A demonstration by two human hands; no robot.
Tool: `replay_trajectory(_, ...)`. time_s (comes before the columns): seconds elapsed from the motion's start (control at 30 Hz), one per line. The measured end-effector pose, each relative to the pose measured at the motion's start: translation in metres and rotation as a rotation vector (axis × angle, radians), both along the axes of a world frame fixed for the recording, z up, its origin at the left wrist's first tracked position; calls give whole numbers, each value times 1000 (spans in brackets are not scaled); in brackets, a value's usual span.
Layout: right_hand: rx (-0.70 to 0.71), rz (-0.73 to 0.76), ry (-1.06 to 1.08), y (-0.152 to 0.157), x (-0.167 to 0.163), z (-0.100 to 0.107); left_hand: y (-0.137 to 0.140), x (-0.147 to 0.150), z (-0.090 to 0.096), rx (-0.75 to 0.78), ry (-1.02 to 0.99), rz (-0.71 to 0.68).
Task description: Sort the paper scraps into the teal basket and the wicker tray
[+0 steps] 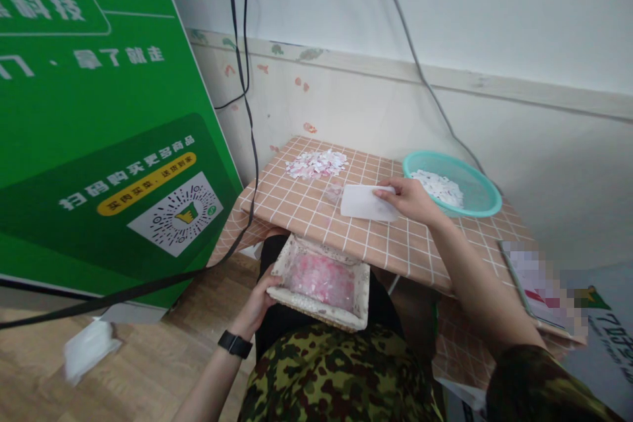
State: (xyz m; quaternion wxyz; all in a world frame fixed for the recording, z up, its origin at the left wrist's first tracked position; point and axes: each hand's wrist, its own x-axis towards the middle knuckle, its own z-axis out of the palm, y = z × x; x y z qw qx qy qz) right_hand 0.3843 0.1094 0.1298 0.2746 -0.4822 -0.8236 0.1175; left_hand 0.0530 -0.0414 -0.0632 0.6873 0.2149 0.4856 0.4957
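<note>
My left hand (pixel 262 297), with a dark watch on the wrist, grips the left side of a rectangular cloth-lined basket (pixel 363 297) over my lap. Pink and clear plastic pieces (pixel 319 280) lie inside it. Above the checked tablecloth (pixel 277 201), my right hand (pixel 408 198) pinches the right end of a flat, white, translucent rectangular sheet (pixel 363 203). Left of the sheet, a small clear-pink piece (pixel 334 193) rests on the cloth. Farther back is a pile of small white and pink pieces (pixel 319 163).
A turquoise plastic basket (pixel 487 201) with small white pieces (pixel 438 188) stands at the table's back right. A tablet-like flat object (pixel 531 283) lies at the right edge. Black cables (pixel 251 145) hang at left beside a green cabinet (pixel 113 99). A white plastic bag (pixel 91 346) is on the floor.
</note>
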Motion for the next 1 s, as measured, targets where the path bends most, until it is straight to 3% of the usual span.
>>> replay_trajectory(0.23, -21, -164, 133, 8, 18, -34, 1, -2, -4, -31, 1, -10)
replay_trajectory(0.37, -132, -122, 240, 2, 24, -47, 1, -1, -5, -40, 3, 2)
replay_trajectory(0.57, -180, -159, 390, 4, 20, -53, 2, 0, 0, -36, -2, -5)
replay_trajectory(0.8, -168, -95, 274, 1, 14, -55, 1, 0, -1, -27, 7, 8)
replay_trajectory(1.0, -237, -49, 284, -21, 7, -47, 2, 0, 1, 0, 5, -18)
